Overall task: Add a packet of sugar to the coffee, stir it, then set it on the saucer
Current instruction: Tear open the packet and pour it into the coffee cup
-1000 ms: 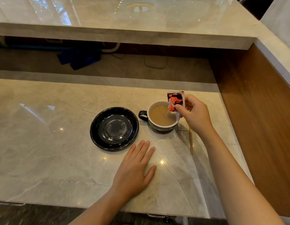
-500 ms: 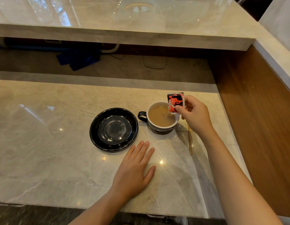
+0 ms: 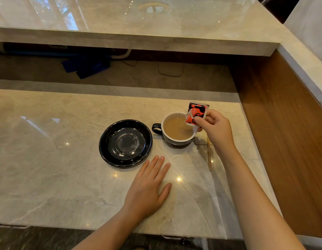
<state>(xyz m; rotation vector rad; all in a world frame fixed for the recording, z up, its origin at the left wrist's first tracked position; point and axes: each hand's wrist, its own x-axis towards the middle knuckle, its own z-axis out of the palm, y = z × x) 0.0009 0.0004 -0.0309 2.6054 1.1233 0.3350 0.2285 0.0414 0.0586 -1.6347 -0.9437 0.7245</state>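
- Little has shifted since the earlier frames — the packet is tipped a bit further over the cup, and the left hand stays put.
- Black saucer (image 3: 125, 143) sits empty on the marble counter (image 3: 48, 159), at 9 o'clock from the cup and just beside its handle.
- Left hand (image 3: 149, 186) lies flat, palm down, fingers spread, holding nothing, at 6 o'clock from the saucer.
- Coffee cup (image 3: 176, 129), dark outside and white within, holds pale brown coffee, handle toward 9 o'clock.
- Red-and-black sugar packet (image 3: 196, 113) hangs over the cup's 3 o'clock rim, pinched between thumb and fingertips of the right hand (image 3: 215, 128) — other fingers curled.
- Wooden stir stick (image 3: 209, 154) lies on the counter at 5 o'clock from the cup.
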